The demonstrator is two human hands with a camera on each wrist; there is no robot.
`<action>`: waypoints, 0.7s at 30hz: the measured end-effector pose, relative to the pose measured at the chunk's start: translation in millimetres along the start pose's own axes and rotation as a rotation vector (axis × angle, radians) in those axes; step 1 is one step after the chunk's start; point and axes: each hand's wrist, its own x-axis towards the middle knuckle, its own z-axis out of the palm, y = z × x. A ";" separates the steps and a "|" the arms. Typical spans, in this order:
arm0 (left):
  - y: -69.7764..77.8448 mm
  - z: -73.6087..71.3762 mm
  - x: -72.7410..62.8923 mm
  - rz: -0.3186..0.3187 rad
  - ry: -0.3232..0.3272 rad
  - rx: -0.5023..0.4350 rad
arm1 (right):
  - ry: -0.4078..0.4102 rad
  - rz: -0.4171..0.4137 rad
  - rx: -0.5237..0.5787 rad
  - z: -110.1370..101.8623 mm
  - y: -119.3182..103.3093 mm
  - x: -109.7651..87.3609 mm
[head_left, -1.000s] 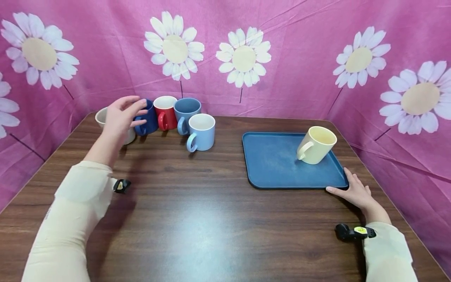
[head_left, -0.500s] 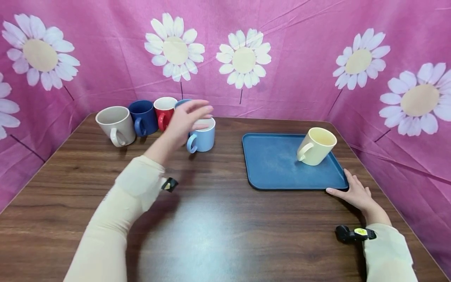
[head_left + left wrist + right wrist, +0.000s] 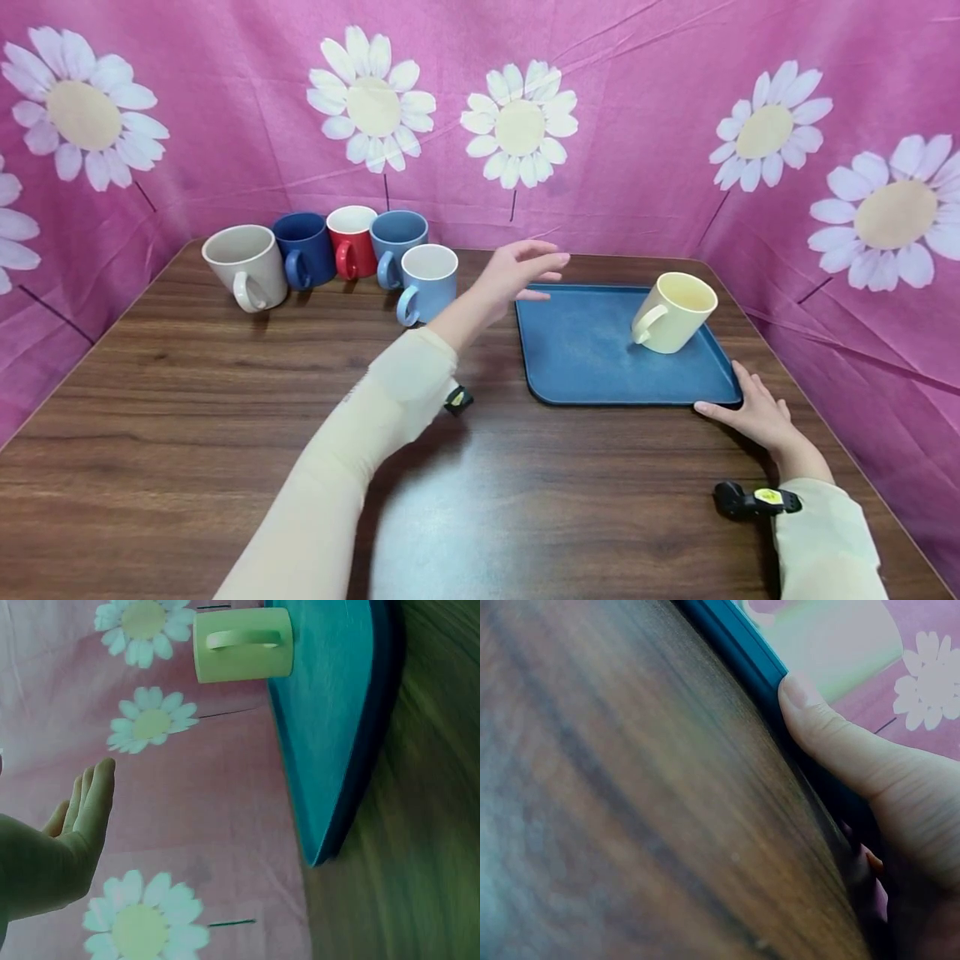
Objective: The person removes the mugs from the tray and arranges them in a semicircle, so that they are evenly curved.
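My left hand (image 3: 517, 275) is in the air with nothing in it, its fingers apart, between the light blue mug (image 3: 433, 283) and the blue tray (image 3: 577, 358). In the left wrist view, that hand (image 3: 56, 851) appears away from the tray. A pale yellow mug (image 3: 675, 312) stands on the tray's right part, handle facing left and forward. My right hand (image 3: 761, 412) holds the tray's near right corner, the thumb at the front rim and the fingers along the right side. Up close, the right wrist view has that thumb (image 3: 825, 731) against the rim.
At the back left of the wooden table (image 3: 480, 500) stand a light grey mug (image 3: 247, 262), a dark blue mug (image 3: 306, 250), a red mug (image 3: 354, 242) and a medium blue mug (image 3: 397, 237). A pink cloth (image 3: 637, 167) with white flowers hangs close behind them.
My left hand has swept right from over the grey and dark blue mugs, past the light blue mug, to near the tray's left edge. The right hand, tray and mugs stay put.
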 end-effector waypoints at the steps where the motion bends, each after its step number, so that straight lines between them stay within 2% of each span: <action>1: -3.4 3.8 4.6 -0.018 -0.013 -0.002 | -0.001 0.001 0.001 -0.1 0.0 -0.2; 6: -21.5 23.2 23.9 -0.100 -0.072 0.023 | -0.007 0.004 0.018 0.6 -0.4 -0.5; 9: -30.7 33.8 31.1 -0.133 -0.083 0.061 | -0.009 0.007 0.023 1.8 0.0 -1.1; 21: -53.8 64.7 47.8 -0.179 -0.034 0.118 | 0.001 0.009 0.010 -0.7 -0.2 -1.3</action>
